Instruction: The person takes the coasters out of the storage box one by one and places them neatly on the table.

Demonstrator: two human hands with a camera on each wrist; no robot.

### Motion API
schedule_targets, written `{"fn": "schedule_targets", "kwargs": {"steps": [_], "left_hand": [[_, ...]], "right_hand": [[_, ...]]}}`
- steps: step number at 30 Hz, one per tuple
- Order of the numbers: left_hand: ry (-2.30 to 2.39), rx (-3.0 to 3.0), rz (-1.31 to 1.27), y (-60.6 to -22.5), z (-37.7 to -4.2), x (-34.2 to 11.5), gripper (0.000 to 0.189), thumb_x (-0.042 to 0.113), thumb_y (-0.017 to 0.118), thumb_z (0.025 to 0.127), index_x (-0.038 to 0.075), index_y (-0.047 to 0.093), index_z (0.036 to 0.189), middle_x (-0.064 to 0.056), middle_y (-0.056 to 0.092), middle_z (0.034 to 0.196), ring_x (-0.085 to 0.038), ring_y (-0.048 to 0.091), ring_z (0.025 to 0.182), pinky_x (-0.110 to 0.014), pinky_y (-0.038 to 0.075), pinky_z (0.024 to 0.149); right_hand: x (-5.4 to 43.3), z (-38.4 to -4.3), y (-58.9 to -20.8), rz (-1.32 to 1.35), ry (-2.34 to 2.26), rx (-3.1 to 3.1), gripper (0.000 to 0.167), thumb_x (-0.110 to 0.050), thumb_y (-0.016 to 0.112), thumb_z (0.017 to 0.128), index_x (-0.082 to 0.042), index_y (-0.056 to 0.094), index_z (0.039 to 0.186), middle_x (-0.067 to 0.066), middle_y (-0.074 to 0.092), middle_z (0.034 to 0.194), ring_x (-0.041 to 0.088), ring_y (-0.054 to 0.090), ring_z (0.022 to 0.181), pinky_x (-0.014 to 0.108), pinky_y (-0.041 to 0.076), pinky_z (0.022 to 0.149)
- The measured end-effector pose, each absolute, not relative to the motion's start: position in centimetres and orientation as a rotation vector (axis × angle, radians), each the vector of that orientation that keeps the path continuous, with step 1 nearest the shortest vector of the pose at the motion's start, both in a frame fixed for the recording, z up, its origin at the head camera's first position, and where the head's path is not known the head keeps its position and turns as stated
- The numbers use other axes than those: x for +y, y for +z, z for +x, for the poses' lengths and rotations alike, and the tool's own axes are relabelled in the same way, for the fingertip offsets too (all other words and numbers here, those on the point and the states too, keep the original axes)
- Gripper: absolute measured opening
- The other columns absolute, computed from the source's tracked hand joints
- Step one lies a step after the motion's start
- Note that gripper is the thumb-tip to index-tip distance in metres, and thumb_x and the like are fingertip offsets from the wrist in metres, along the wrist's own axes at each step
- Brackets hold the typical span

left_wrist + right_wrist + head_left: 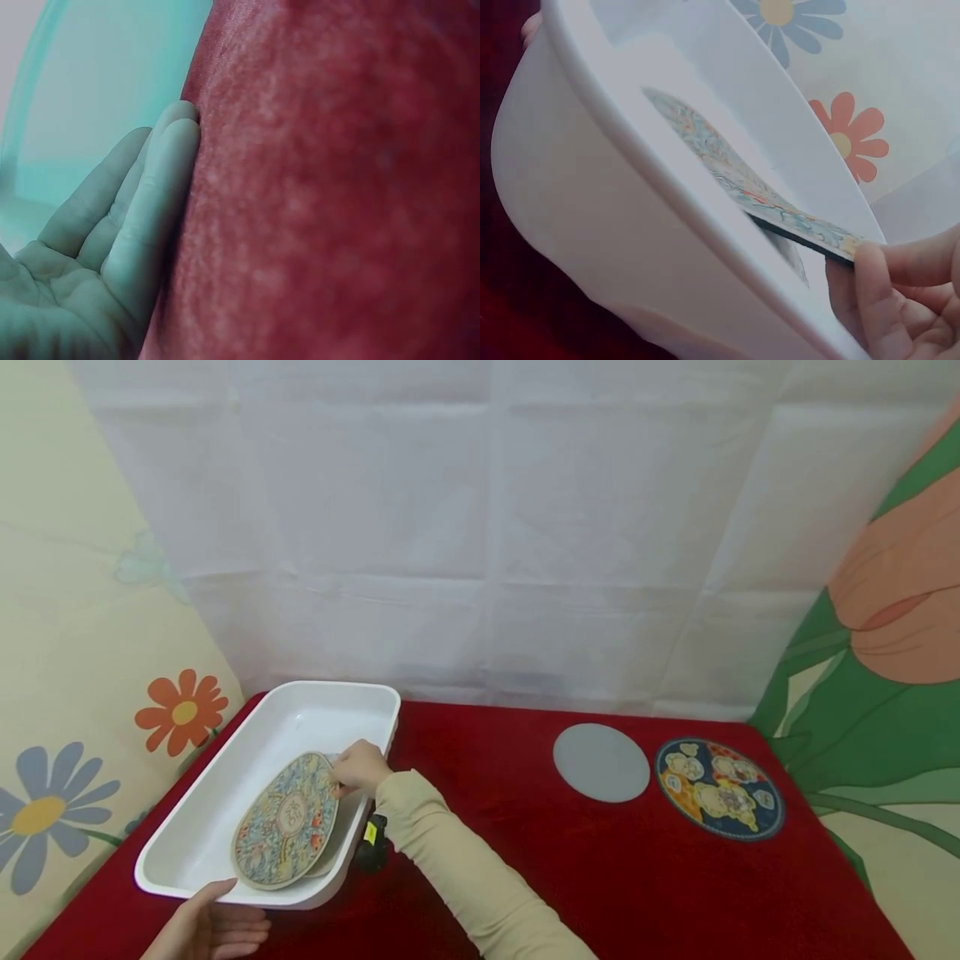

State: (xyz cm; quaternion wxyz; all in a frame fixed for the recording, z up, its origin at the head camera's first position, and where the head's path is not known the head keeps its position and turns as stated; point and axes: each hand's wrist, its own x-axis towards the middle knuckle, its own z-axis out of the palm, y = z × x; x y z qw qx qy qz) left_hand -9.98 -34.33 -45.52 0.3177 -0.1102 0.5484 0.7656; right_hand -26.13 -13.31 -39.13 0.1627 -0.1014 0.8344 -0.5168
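Observation:
A white plastic tub [217, 777] with raised walls stands at the left. My right hand [362, 768] pinches the edge of an oval floral mat [277, 827] between thumb and fingers, inside the tub. In the right wrist view the mat [757, 195] is tilted, its pinched end raised, with a thin dark underside. Part of another pale mat [337, 835] shows beneath it. At the tub's near wall is my left hand [213, 927], thumb at the rim and fingers straight below it. The left wrist view shows those fingers [150, 195] extended against the red cloth beside the tub.
Red cloth [480, 827] covers the table. A plain grey round mat [602, 762] and a round mat with cartoon bears [720, 789] lie flat at the right. A small black object with a yellow label [371, 843] is beside the tub, near my right wrist. White sheeting hangs behind.

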Motion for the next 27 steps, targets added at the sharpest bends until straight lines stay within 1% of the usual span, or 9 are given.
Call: {"fn": "schedule_targets", "kwargs": {"steps": [3, 6, 10, 14, 21, 27], "left_hand": [[2.013, 1.456, -0.275, -45.7, -10.0, -34.4, 0.063, 0.045, 0.021, 0.098, 0.004, 0.070, 0.094, -0.012, 0.068, 0.094, -0.029, 0.064, 0.092, -0.039, 0.048, 0.085], [2.014, 1.452, -0.262, -45.8, -10.1, -34.4, 0.064, 0.045, 0.021, 0.098, 0.004, 0.070, 0.094, -0.012, 0.068, 0.095, -0.029, 0.064, 0.093, -0.039, 0.048, 0.086], [2.011, 1.456, -0.273, -45.8, -10.1, -34.5, 0.063, 0.045, 0.023, 0.098, 0.003, 0.069, 0.095, -0.013, 0.068, 0.095, -0.030, 0.064, 0.093, -0.039, 0.048, 0.086], [2.002, 1.485, -0.300, -45.7, -10.0, -34.6, 0.062, 0.046, 0.024, 0.097, 0.003, 0.069, 0.094, -0.013, 0.068, 0.094, -0.030, 0.064, 0.092, -0.040, 0.048, 0.085], [2.002, 1.485, -0.303, -45.5, -9.9, -34.4, 0.062, 0.045, 0.024, 0.097, 0.002, 0.069, 0.093, -0.013, 0.068, 0.094, -0.030, 0.064, 0.092, -0.039, 0.049, 0.085], [2.011, 1.464, -0.300, -45.4, -9.9, -34.3, 0.061, 0.045, 0.024, 0.097, 0.004, 0.070, 0.093, -0.013, 0.068, 0.094, -0.030, 0.064, 0.091, -0.039, 0.048, 0.085]], "right_hand": [[-13.5, -26.3, -39.3, -0.280, -1.528, 2.326, 0.014, 0.003, 0.064, 0.078, 0.004, 0.064, 0.064, 0.006, 0.058, 0.054, 0.014, 0.059, 0.046, 0.019, 0.050, 0.047], [-13.6, -26.4, -39.3, -0.278, -1.576, 2.278, 0.011, 0.003, 0.063, 0.080, 0.005, 0.066, 0.070, 0.005, 0.057, 0.057, 0.012, 0.055, 0.044, 0.021, 0.051, 0.046], [-13.6, -26.4, -39.2, -0.241, -1.625, 2.212, 0.007, 0.004, 0.061, 0.081, 0.007, 0.067, 0.079, 0.006, 0.057, 0.061, 0.012, 0.054, 0.047, 0.023, 0.052, 0.048], [-13.6, -26.2, -38.8, -0.208, -1.651, 2.164, 0.006, 0.004, 0.061, 0.081, 0.006, 0.066, 0.082, 0.006, 0.057, 0.062, 0.012, 0.052, 0.048, 0.025, 0.053, 0.050], [-13.8, -25.8, -38.5, -0.185, -1.670, 2.108, 0.007, 0.003, 0.062, 0.081, 0.004, 0.067, 0.086, 0.006, 0.058, 0.062, 0.015, 0.056, 0.051, 0.030, 0.055, 0.054], [-13.9, -25.6, -38.3, -0.183, -1.700, 2.079, 0.012, 0.000, 0.059, 0.085, 0.004, 0.066, 0.094, 0.007, 0.058, 0.067, 0.020, 0.060, 0.060, 0.035, 0.055, 0.056]]}}
